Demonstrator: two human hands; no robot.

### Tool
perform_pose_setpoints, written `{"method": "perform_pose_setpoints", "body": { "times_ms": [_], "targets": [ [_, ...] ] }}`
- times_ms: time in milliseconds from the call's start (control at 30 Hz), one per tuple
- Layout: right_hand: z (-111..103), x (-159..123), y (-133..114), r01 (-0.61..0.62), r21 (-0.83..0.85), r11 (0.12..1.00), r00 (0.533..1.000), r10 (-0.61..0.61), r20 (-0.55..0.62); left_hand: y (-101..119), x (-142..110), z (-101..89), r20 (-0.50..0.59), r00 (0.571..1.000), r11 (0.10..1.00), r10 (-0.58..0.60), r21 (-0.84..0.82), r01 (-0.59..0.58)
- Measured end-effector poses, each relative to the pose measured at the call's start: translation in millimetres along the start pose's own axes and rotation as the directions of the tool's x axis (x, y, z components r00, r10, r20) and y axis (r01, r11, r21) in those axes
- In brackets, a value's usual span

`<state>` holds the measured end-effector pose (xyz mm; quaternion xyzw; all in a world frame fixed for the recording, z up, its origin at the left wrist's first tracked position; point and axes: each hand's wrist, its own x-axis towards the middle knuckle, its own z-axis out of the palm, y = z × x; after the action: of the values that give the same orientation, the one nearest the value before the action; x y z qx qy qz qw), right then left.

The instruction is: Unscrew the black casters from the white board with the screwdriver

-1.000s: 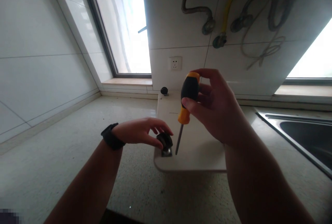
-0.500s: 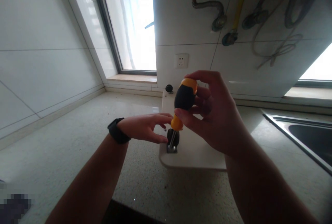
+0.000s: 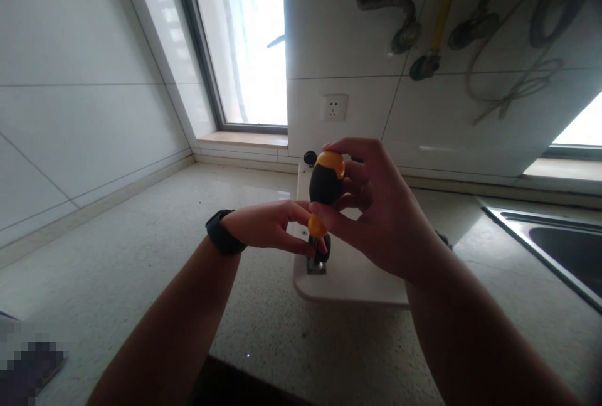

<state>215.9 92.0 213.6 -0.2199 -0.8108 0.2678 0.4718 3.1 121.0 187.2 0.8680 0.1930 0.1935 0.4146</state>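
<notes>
My right hand (image 3: 371, 205) grips the black and orange handle of a screwdriver (image 3: 325, 183), which stands nearly upright, tip down. Its lower end meets a black caster wheel (image 3: 322, 249) with a metal mounting plate (image 3: 316, 266), at the near left corner of a white board (image 3: 362, 280). My left hand (image 3: 277, 227), a black band (image 3: 223, 233) on its wrist, reaches in from the left. Thumb and fingertip close around the screwdriver's shaft, just above the plate. The screwdriver's tip and any screw under it are hidden by the fingers.
Another black caster (image 3: 310, 158) sits at the board's far left corner. The board lies on a speckled countertop (image 3: 155, 268). A steel sink (image 3: 559, 249) is at the right. Behind are a wall socket (image 3: 334, 107), a window (image 3: 244, 36) and hoses with valves (image 3: 426, 66).
My left hand has moved right, its thumb and finger closing around the screwdriver's shaft. The screwdriver, in my right hand, now stands more upright. The view has shifted slightly.
</notes>
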Motion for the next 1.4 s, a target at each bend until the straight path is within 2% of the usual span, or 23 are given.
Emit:
{"method": "perform_pose_setpoints", "body": {
  "times_ms": [267, 533, 667, 800, 967, 1133, 1267, 1400],
  "targets": [
    [1.8, 0.4, -0.5, -0.017, -0.015, 1.0, 1.0, 0.017, -0.007, 3.1, 0.7, 0.8, 0.021, 1.0, 1.0, -0.01, -0.017, 0.01],
    [4.1, -0.5, -1.6, -0.061, -0.212, 0.975, 0.987, 0.028, -0.156, 2.8, 0.5, 1.8, 0.017, 1.0, 1.0, -0.003, -0.012, 0.003],
    [4.5, -1.0, -1.1, -0.068, -0.27, 0.96, 0.986, 0.023, -0.166, 0.4, -0.7, 2.6, 0.004, 1.0, 1.0, -0.008, 0.007, 0.008],
    [6.5, -1.7, -1.9, -0.047, -0.267, 0.962, 0.991, 0.011, -0.134, -5.6, -5.8, 10.0, -0.15, 0.989, 0.999, 0.016, 0.033, -0.012],
    [12.3, -3.8, -6.6, -0.069, -0.32, 0.945, 0.986, 0.015, -0.167, -0.2, -11.1, 33.7, -0.311, 0.95, 1.0, -0.027, 0.0, 0.028],
    [13.3, -3.4, -19.5, -0.13, -0.299, 0.945, 0.983, 0.084, -0.163, 12.7, -13.1, 55.6, -0.494, 0.865, 0.995, -0.087, -0.001, 0.1],
    [10.9, 4.4, -30.1, -0.146, -0.248, 0.958, 0.97, 0.09, -0.225, 15.7, -19.2, 63.1, -0.537, 0.831, 0.988, -0.146, -0.031, 0.153],
    [9.3, 13.0, -29.3, -0.135, -0.076, 0.988, 0.976, 0.12, -0.183, 16.5, -26.2, 62.6, -0.547, 0.83, 0.992, -0.108, -0.01, 0.122]
  ]
}}
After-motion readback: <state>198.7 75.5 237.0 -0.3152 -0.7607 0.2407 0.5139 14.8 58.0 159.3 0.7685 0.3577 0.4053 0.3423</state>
